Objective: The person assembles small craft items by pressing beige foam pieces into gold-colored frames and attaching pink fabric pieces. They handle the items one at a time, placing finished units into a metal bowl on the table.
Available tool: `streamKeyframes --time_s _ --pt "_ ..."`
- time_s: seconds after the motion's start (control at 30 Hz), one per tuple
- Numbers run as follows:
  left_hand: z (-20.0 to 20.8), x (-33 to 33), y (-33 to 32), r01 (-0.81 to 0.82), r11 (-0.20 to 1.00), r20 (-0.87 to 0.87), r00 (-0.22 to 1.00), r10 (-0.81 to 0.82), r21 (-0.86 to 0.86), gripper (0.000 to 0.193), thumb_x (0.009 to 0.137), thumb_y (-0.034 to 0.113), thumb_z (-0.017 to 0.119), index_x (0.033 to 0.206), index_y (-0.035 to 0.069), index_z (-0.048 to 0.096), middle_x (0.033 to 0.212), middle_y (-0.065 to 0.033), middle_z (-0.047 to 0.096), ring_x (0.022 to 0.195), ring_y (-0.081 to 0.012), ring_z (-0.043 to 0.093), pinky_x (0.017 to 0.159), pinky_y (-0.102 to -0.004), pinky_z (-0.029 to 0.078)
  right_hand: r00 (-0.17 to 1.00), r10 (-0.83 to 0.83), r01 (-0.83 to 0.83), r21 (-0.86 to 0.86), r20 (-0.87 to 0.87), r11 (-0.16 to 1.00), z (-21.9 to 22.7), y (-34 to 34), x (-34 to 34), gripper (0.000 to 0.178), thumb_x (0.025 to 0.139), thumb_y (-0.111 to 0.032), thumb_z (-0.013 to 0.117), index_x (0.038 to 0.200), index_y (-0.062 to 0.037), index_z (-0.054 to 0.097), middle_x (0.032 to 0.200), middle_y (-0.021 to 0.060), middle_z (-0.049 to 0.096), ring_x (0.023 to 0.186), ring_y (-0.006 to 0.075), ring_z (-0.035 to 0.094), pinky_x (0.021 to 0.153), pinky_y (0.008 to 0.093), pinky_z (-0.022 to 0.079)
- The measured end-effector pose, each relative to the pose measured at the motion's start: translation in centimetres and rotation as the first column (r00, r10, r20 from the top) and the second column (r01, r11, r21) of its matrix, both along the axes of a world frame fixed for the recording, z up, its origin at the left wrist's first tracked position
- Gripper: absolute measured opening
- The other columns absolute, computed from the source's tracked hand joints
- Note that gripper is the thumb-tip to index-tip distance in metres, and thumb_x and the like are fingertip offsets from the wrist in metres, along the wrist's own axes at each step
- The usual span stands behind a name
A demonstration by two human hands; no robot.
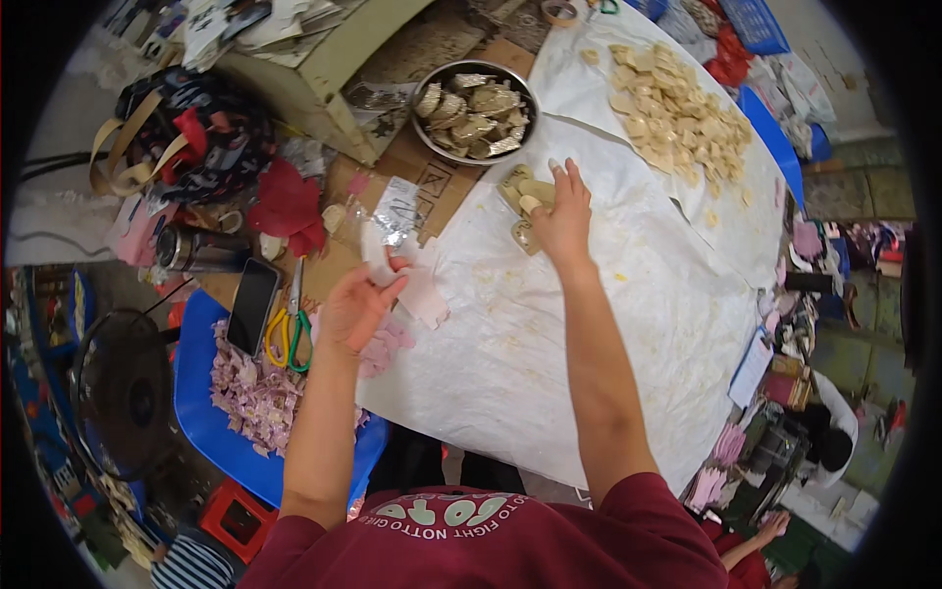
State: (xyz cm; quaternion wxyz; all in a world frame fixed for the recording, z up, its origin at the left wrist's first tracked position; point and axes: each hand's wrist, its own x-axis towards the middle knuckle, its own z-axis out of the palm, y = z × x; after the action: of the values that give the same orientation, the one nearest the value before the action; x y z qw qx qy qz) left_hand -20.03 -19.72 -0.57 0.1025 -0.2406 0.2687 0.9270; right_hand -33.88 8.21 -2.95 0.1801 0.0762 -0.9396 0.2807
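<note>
My left hand (358, 306) is over the left part of the white-covered table, its fingers closed around the edge of a pale pink cloth piece (426, 298). More pink cloth pieces (389, 346) lie beside that wrist. Farther off to the right, my right hand (561, 218) has its thumb and fingers apart, with the thumb against a small group of flat, rounded beige pieces (514, 187). Another such piece (525, 237) lies just below them. Behind these, a round metal bowl (536, 116) holds many shiny beige pieces.
Pale yellow pieces (677, 108) are heaped at the far right. Scissors (297, 290) with yellow and green handles and a dark phone (253, 306) lie left, above a blue tray (201, 388) of pink scraps. Nearby are a thermos (201, 248), a fan (126, 393) and a red stool (235, 520).
</note>
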Motion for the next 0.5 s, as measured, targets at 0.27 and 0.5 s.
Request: streamKeyframes --time_s 0.27,0.5 --pt "-0.2 -5.2 7.7 -0.131 0.984 -0.024 0.991 0.129 -0.12 0.04 0.094 0.021 0.051 0.13 0.003 0.045 0.118 -0.0123 0.059 0.112 -0.0262 0.058 0.096 -0.0396 0.045 0.934 -0.001 0.222 -0.579 0.356 0.785 -3.8 3.6 0.3 0.037 0.079 -0.006 0.062 0.115 0.0016 0.059 0.106 0.0161 0.064 0.102 0.0293 0.058 0.089 0.0341 0.046" --pt "-2.6 -11.1 19.3 -0.098 0.972 -0.094 0.992 0.079 -0.216 0.035 0.099 0.025 0.046 0.127 0.003 0.053 0.114 -0.0057 0.06 0.1 -0.0174 0.06 0.09 -0.0313 0.046 0.958 0.018 0.178 -0.644 0.286 0.744 -4.5 2.8 4.8 0.03 0.087 -0.008 0.055 0.114 0.0036 0.058 0.102 0.0143 0.065 0.078 0.0201 0.063 0.072 0.0283 0.051"
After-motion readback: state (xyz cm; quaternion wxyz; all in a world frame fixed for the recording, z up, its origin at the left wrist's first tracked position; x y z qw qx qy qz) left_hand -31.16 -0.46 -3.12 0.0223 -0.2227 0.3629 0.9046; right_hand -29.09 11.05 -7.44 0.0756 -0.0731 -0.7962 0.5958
